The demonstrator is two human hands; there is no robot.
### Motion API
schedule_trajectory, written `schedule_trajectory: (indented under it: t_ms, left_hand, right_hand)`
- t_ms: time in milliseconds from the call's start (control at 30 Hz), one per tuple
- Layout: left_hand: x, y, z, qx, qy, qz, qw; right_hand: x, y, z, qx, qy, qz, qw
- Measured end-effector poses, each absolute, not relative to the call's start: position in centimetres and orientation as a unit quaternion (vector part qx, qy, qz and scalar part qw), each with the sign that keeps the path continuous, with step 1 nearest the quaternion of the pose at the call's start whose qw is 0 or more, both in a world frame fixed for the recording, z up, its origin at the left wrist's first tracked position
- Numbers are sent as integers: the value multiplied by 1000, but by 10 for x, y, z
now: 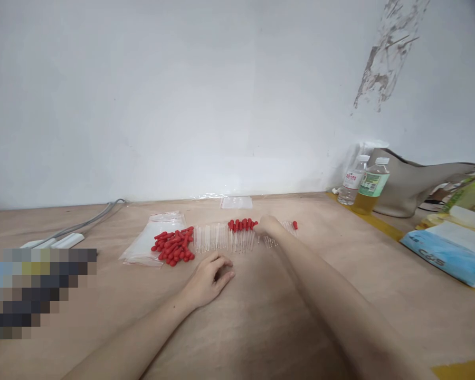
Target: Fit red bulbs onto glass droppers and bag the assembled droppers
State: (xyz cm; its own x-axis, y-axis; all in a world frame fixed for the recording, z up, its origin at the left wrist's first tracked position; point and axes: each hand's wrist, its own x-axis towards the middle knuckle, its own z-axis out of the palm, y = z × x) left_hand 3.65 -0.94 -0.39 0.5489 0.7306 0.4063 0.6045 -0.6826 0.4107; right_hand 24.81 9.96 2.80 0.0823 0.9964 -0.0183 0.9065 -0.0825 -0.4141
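My left hand (210,278) rests on the brown table with its fingers loosely curved, thumb apart and nothing in it. Just beyond it lies a row of thin clear dropper tubes (210,237). Several droppers beside them carry red rubber bulbs (243,225) on their far ends. Over the right part of this row reaches my right hand (267,226), slightly blurred; its fingers are turned away, so what it holds is hidden. More tubes (269,242) show below and beyond it, one tipped with a red bulb (295,225). Left of the row sits a pile of loose red bulbs (174,248).
Clear zip bags (142,243) lie under and beside the bulb pile. A small clear bag (236,202) lies by the wall. Two bottles (370,184), a grey container (396,184) and a blue tissue pack (447,253) stand right. A grey cable (89,217) runs at left.
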Motion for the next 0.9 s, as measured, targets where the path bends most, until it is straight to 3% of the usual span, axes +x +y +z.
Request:
schedule_trajectory:
  t_ms: [167,367,500,633,733,833,900]
  left_hand:
    - [37,-10,-3,872,383,281,117]
    - [35,-9,-3,872,387,274,122]
    - [41,-14,-4,869,387,292,100]
    - [30,-4,16,834,428,349,5]
    - [-14,28,44,774,529,345,-53]
    - [-71,70,64,683,684,253,-33]
    - [-98,91,68,690,695,199,3]
  right_hand:
    - [269,88,40,-706,-646,240,165]
    - [292,44,29,-628,-680,267,267]
    - [290,3,6,-519,-771,182,322]
    - [283,-20,-10,-474,-836,16,275]
    - [282,-23,-14,-448,-852,-32,269]
    - [283,-20,-15,-438,-847,-34,300]
    - [283,-18,-17,-435,-844,-24,312]
